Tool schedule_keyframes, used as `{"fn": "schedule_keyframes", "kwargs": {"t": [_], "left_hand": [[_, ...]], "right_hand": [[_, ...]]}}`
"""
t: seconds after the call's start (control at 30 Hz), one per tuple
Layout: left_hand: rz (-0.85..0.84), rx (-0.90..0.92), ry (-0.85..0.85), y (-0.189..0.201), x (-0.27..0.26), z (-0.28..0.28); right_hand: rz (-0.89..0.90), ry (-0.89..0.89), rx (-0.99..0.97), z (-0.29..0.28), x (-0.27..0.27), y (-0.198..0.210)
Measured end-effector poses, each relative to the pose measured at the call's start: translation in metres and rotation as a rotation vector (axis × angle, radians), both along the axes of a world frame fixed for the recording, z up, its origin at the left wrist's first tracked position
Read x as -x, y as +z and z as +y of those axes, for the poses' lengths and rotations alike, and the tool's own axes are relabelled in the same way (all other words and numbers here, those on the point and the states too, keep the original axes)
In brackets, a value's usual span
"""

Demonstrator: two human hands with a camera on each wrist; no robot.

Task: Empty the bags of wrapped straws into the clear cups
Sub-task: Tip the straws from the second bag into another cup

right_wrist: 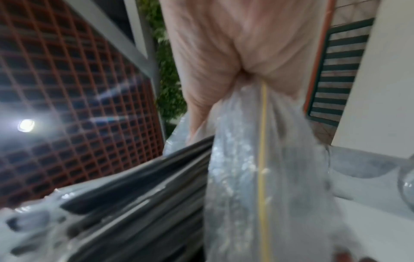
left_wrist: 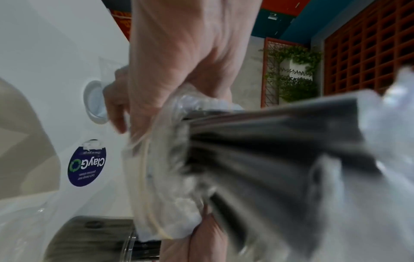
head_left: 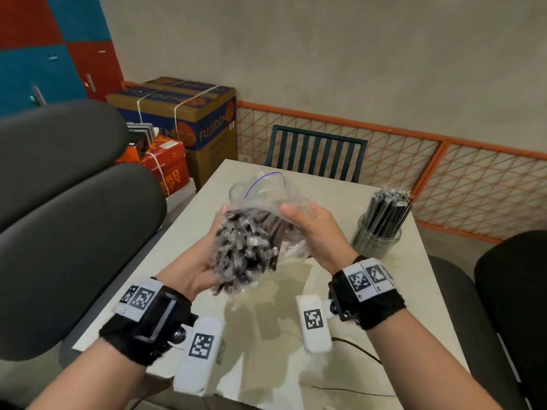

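Note:
Above the table's middle I hold a thick bundle of black wrapped straws [head_left: 248,244], partly inside a crumpled clear plastic bag [head_left: 293,247]. My left hand [head_left: 207,253] cradles and grips the bundle from the left and below. My right hand [head_left: 307,223] grips the bag's loose plastic on the right. The left wrist view shows the straws [left_wrist: 268,150] fanning out of the bag [left_wrist: 156,177]. In the blurred right wrist view, my right hand [right_wrist: 235,53] pinches the gathered bag [right_wrist: 257,168] beside the straws [right_wrist: 134,195]. A clear cup [head_left: 254,187] stands just beyond my hands. A second clear cup [head_left: 376,238], at the right, is packed with straws.
The pale table [head_left: 370,321] has a dark cable [head_left: 355,350] near its front edge. Grey padded chairs [head_left: 74,232] crowd the left and a black chair [head_left: 512,291] the right. A slatted green chair [head_left: 316,155] stands behind the table, with cardboard boxes [head_left: 192,119] at back left.

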State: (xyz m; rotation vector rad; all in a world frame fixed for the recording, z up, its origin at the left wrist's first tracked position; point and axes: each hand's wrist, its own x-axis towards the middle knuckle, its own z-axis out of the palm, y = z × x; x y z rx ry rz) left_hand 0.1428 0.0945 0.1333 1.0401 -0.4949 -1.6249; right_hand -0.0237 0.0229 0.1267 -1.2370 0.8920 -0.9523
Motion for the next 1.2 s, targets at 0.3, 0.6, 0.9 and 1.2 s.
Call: {"fn": "schedule_keyframes", "kwargs": {"t": [0.3,0.6,0.9,1.2], "left_hand": [[-0.116,-0.002,-0.188,-0.031,-0.014,-0.033],[-0.441,0.311,-0.092,-0.004,-0.021,-0.075],[-0.653,0.485,-0.103,0.029,-0.078,-0.148],[-0.554,0.452,-0.166,0.024,-0.097,-0.221]], "right_hand": [[0.438,0.152,0.184,-0.020,0.015,-0.001],[-0.031,0.343,-0.235,-0.065,-0.009,0.015],[0.110,0.230,0.141,-0.126,-0.058,0.042],[0.132,0.081,0.293,-0.175,-0.086,0.044]]}}
